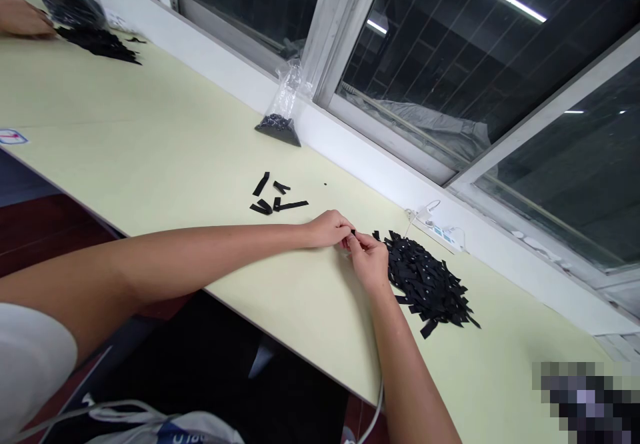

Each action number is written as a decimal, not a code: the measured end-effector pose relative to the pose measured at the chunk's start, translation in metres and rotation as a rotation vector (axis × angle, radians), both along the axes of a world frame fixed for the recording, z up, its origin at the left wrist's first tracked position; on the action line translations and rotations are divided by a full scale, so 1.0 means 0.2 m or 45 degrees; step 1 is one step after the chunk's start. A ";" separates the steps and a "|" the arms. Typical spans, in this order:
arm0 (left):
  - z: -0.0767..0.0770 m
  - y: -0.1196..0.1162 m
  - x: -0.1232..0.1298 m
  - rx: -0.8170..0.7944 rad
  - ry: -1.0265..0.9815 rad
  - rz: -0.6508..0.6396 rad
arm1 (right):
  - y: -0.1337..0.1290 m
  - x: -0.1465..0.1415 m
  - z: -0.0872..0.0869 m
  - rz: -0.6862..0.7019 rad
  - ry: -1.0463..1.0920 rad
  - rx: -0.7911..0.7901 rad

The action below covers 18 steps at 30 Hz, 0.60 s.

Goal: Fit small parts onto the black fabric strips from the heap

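My left hand (pixel 327 229) and my right hand (pixel 369 260) meet at their fingertips over the pale yellow table (pixel 165 144). Together they pinch a small black strip (pixel 353 233), mostly hidden by the fingers. Right beside my right hand lies a heap of black strips (pixel 427 284) with small white dots. A few loose black strips (pixel 276 199) lie apart on the table, just beyond my left hand.
A clear plastic bag with small dark pieces (pixel 280 124) leans against the window ledge. A white power strip (pixel 445 234) with a cable lies behind the heap. At far left another person's hand (pixel 23 17) rests by a second pile of black strips (pixel 100 41).
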<state>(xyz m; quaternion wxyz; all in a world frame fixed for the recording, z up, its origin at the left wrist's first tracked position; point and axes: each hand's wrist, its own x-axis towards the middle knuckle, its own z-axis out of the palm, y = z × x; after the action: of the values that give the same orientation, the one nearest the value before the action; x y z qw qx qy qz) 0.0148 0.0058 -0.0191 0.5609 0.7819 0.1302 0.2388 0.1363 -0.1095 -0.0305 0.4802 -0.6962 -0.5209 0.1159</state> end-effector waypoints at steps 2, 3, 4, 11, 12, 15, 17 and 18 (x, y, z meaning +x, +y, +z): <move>-0.01 0.00 0.00 -0.005 0.000 -0.006 | 0.00 0.00 -0.01 0.000 -0.001 -0.001; -0.01 0.01 0.00 -0.003 0.001 -0.008 | 0.01 0.01 -0.01 -0.002 0.008 -0.001; -0.01 0.01 0.00 0.002 0.002 -0.007 | 0.01 0.01 -0.02 -0.005 0.024 -0.002; -0.02 0.01 0.01 0.015 0.036 0.008 | 0.02 0.01 -0.04 -0.020 0.078 -0.020; -0.02 0.01 0.01 0.021 0.037 0.007 | 0.02 0.01 -0.04 -0.017 0.081 -0.023; -0.03 0.02 0.01 0.039 0.047 -0.002 | 0.02 0.02 -0.04 -0.019 0.080 -0.042; -0.03 0.02 0.01 0.041 0.060 -0.004 | 0.02 0.02 -0.05 -0.024 0.089 -0.059; -0.02 0.02 0.01 0.040 0.064 -0.003 | 0.02 0.03 -0.05 -0.026 0.099 -0.065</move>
<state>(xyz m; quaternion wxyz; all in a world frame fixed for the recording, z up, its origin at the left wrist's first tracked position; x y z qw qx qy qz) 0.0170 0.0090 -0.0240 0.5453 0.7966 0.1394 0.2205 0.1416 -0.1061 -0.0401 0.4833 -0.7085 -0.4915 0.1510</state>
